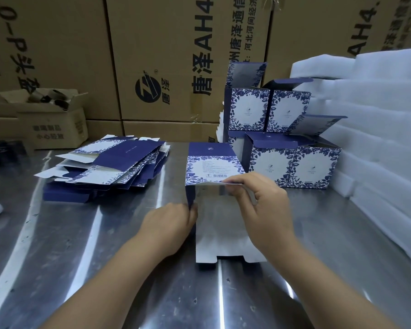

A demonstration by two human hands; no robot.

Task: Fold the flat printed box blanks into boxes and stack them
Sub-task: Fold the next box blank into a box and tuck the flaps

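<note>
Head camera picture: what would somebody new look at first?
Probably the blue-and-white flowered box blank in the middle, pinched by the left hand and right hand over the shiny metal table. Next come the folded boxes stacked behind on the right, and the messy pile of flat blanks on the left.

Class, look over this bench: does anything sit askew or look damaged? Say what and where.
The pile of flat blue-and-white printed box blanks, left on the shiny metal table, is splayed, edges misaligned. No damage shows.
</note>
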